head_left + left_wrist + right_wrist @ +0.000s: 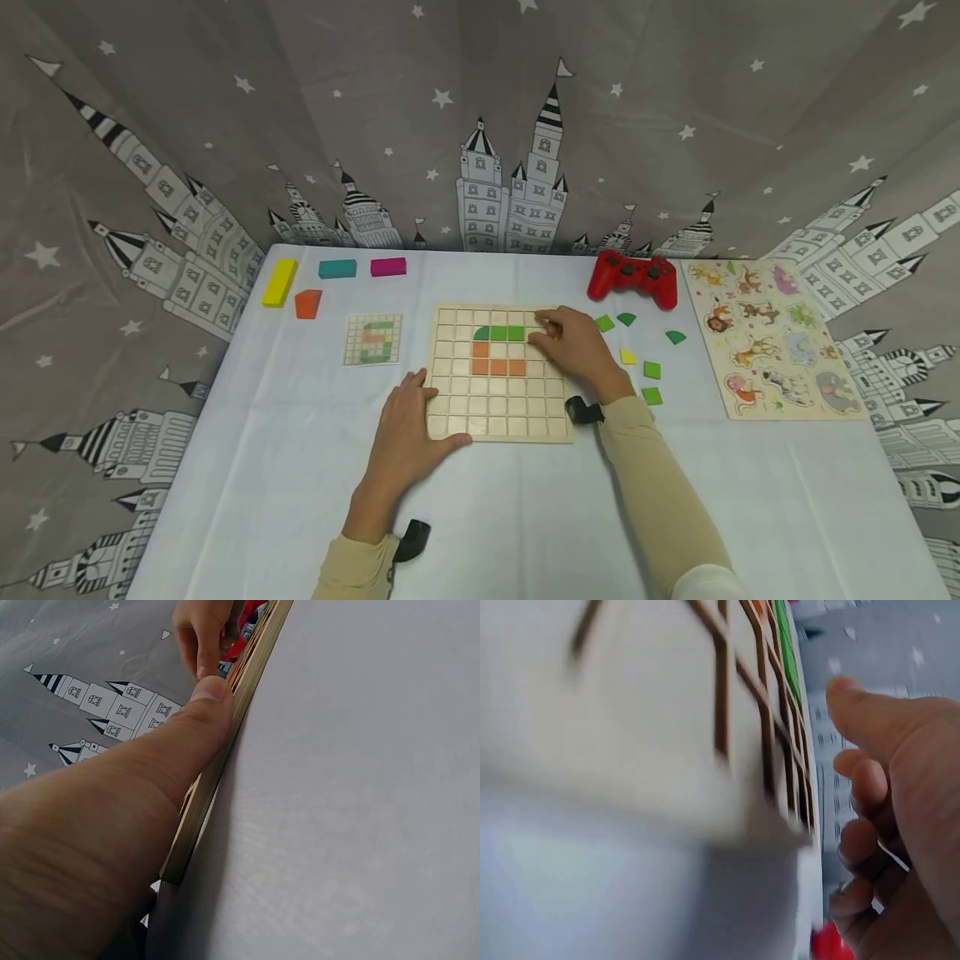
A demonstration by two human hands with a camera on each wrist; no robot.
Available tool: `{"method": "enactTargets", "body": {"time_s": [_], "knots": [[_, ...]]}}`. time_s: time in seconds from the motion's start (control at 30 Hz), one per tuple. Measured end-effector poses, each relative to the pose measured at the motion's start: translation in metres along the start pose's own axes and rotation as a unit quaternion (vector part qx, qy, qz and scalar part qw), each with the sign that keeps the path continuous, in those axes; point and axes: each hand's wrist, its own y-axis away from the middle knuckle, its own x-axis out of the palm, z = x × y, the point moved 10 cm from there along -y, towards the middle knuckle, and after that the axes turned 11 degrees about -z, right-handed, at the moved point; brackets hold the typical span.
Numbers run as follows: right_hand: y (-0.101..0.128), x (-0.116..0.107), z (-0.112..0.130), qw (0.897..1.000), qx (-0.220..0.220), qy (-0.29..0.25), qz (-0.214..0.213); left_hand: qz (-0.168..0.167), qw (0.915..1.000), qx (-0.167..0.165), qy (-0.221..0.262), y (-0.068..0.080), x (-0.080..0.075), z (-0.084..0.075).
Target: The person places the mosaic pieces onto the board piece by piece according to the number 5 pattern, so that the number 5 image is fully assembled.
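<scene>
A wooden grid board (498,408) lies on the white table in the head view. On it sit a dark green quarter-round tile (482,333), two green square tiles (507,333) and several orange square tiles (498,367). My left hand (408,433) rests spread at the board's near left corner, its fingers along the left side and its thumb at the near edge. Over the far right part of the board, my right hand (576,343) is beside the green tiles. In the right wrist view its thumb (862,712) and loosely bent fingers stand apart, with nothing between them.
A small pattern card (372,339) lies left of the board. Loose green tiles (652,370) and a yellow tile (628,357) are scattered at right, near a red game controller (633,277) and an animal puzzle (776,337). Several coloured blocks (337,268) stand at the back left.
</scene>
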Motion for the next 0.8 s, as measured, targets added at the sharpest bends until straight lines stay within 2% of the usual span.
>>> {"method": "enactTargets", "body": {"time_s": [0.07, 0.23, 0.37, 0.63, 0.8], "knots": [[0.002, -0.012, -0.014, 0.999, 0.021, -0.002, -0.023, 0.0, 1.0, 0.0, 0.001, 0.0, 0.0, 0.0], [0.011, -0.043, -0.057, 0.993, 0.081, 0.05, -0.073, 0.005, 1.0, 0.0, 0.002, 0.0, 0.0, -0.001], [0.016, -0.057, -0.078, 0.986, 0.113, 0.081, -0.088, 0.005, 1.0, -0.008, 0.0, 0.001, -0.002, 0.001], [0.021, -0.061, -0.089, 0.981, 0.141, 0.098, -0.086, -0.003, 1.0, 0.005, 0.004, 0.001, -0.002, 0.0], [0.023, -0.056, -0.091, 0.984, 0.144, 0.083, -0.069, -0.006, 0.9999, 0.013, 0.007, 0.001, -0.002, -0.003]]}}
